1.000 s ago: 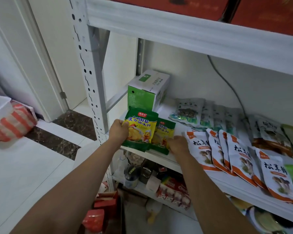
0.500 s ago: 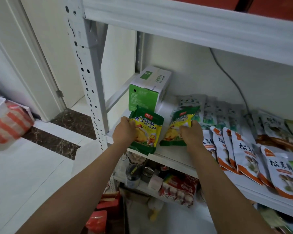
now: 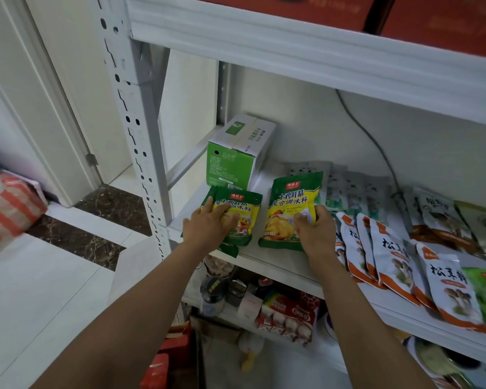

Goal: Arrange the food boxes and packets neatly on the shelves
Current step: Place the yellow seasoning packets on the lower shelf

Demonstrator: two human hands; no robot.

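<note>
Two green-and-yellow seasoning packet piles lie side by side at the left end of the white middle shelf (image 3: 267, 258). My left hand (image 3: 209, 224) rests with its fingers spread flat on the left packet (image 3: 243, 207), which lies on another one like it. My right hand (image 3: 313, 230) holds the lower right corner of the right packet (image 3: 288, 204) with curled fingers; that packet lies flat on the shelf. A green-and-white box (image 3: 230, 161) stands just behind them against the wall. To the right, several white-and-orange mushroom packets (image 3: 390, 249) overlap in a row.
Grey-green packets (image 3: 348, 189) lie at the shelf's back under a hanging cable (image 3: 376, 141). The perforated upright post (image 3: 132, 122) stands left of my hands, and the upper shelf beam (image 3: 292, 51) is overhead. Jars and a red package (image 3: 289, 310) fill the lower shelf.
My right hand has carried one packet off the left pile and laid it down to the right. My left hand went from gripping the pile to lying flat on it.
</note>
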